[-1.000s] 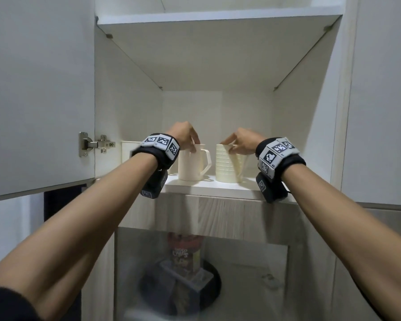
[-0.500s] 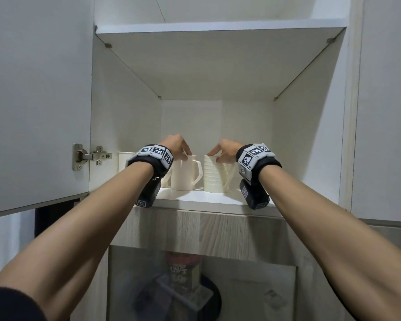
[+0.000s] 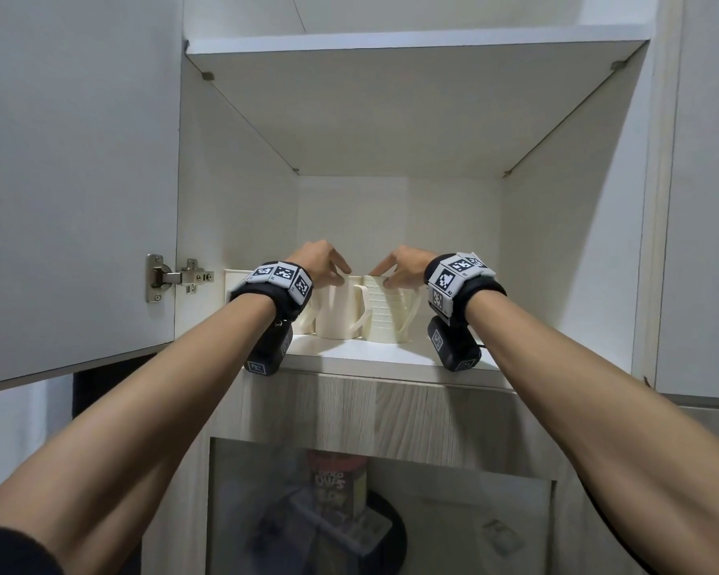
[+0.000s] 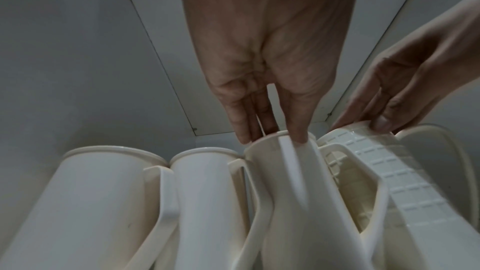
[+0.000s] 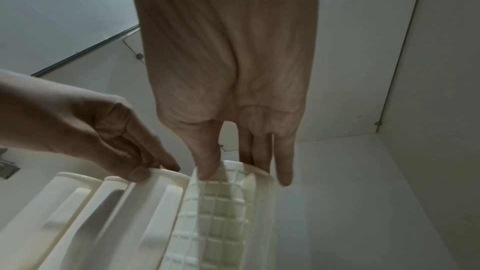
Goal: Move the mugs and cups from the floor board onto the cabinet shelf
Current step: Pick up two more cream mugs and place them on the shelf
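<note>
Several cream mugs stand in a row on the white cabinet shelf [image 3: 391, 359]. My left hand [image 3: 341, 269] pinches the rim of a plain mug [image 3: 337, 313], thumb on its outside and fingers inside [image 4: 272, 139]. Touching that mug on the right is a ribbed mug [image 3: 385, 313]. My right hand [image 3: 380, 272] pinches its rim, seen close in the right wrist view [image 5: 233, 171]. Both mugs rest on the shelf, handles toward me. Two more plain mugs [image 4: 85, 202] [image 4: 207, 202] stand to the left, mostly hidden behind my left wrist in the head view.
The cabinet door [image 3: 75, 180] hangs open at the left on its hinge [image 3: 175, 278]. Another shelf board [image 3: 411, 39] roofs the compartment, and the right side wall [image 3: 565, 242] closes it. Below is a glass-fronted compartment with a printed box [image 3: 337, 487].
Both hands have moved the two mugs deeper onto the shelf and closer together until they touch. The head view has tilted upward.
</note>
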`<control>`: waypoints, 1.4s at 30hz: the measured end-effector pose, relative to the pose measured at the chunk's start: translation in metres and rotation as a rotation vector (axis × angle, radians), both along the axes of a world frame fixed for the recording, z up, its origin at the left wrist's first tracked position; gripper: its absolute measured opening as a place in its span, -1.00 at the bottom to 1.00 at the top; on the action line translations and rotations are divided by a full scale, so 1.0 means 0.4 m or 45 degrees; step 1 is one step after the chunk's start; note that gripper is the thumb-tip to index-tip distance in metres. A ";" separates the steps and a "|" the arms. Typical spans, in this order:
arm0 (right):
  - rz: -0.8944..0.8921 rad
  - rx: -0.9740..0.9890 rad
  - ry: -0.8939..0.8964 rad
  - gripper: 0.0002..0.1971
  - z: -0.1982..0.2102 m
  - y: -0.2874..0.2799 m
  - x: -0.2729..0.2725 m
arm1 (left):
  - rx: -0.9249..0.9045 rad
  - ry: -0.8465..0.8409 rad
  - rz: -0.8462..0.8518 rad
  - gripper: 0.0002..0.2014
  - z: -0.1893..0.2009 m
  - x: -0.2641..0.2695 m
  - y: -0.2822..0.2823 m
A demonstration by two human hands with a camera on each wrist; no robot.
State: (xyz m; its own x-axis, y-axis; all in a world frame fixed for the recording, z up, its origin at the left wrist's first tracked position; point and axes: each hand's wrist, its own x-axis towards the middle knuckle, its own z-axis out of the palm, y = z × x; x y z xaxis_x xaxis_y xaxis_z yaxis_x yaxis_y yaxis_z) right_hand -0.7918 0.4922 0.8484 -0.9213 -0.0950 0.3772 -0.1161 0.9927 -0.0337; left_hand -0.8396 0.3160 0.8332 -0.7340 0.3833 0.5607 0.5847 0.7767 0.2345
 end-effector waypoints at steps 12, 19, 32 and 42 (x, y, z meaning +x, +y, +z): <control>0.009 0.008 -0.051 -0.44 -0.025 -0.051 -0.042 | -0.085 -0.121 0.255 -0.51 -0.016 0.002 -0.103; 0.021 -0.021 -0.064 -0.40 -0.028 -0.043 -0.048 | -0.065 -0.053 0.218 -0.66 -0.018 0.005 -0.103; 0.019 -0.026 -0.138 -0.34 -0.026 -0.034 -0.040 | -0.112 -0.071 0.203 -0.47 -0.028 0.037 -0.115; 0.207 -0.106 -0.013 -0.19 -0.040 -0.090 0.040 | -0.015 0.044 0.149 -0.45 -0.038 0.114 -0.169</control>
State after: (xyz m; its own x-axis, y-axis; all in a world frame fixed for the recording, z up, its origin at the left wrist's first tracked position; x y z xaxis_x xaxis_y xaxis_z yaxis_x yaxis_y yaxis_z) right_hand -0.7757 0.4560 0.8324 -0.9003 -0.2116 0.3803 -0.2737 0.9547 -0.1167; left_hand -0.7941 0.2486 0.8178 -0.7544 0.3029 0.5823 0.4977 0.8424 0.2066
